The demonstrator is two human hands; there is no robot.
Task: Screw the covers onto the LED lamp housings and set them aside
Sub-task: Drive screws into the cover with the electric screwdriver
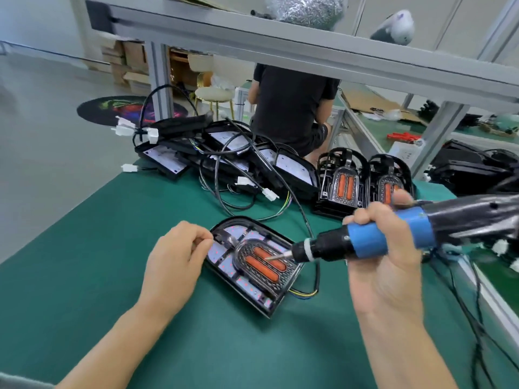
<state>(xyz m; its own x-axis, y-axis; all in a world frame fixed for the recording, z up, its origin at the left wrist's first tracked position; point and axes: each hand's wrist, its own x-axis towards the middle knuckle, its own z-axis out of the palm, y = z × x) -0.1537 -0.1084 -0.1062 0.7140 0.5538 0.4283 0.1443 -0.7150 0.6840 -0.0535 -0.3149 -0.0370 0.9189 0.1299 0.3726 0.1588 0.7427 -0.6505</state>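
On the green table point(84, 276) one lamp housing point(254, 265) lies flat at the centre, its chrome cover point(264, 261) with two orange strips seated inside. The left hand point(175, 265) sits at the housing's 9 o'clock edge, fingertips curled and pinched near the upper corner; it seems to pin the housing down or hold a screw, but which I cannot tell. The right hand point(384, 248) is clamped round the blue grip of an electric screwdriver point(365, 240), which comes in from 3 o'clock, held almost level so its bit point(276, 257) hovers over the cover. Judging by this, the driver is being swung toward a screw point, not yet driving.

At 1 o'clock two finished lamps point(362, 181) stand upright side by side, apparently set aside. At 11 o'clock lies a heap of bare housings point(213, 155) with tangled cables, likely waiting. A person in black point(292, 108) sits beyond the table.
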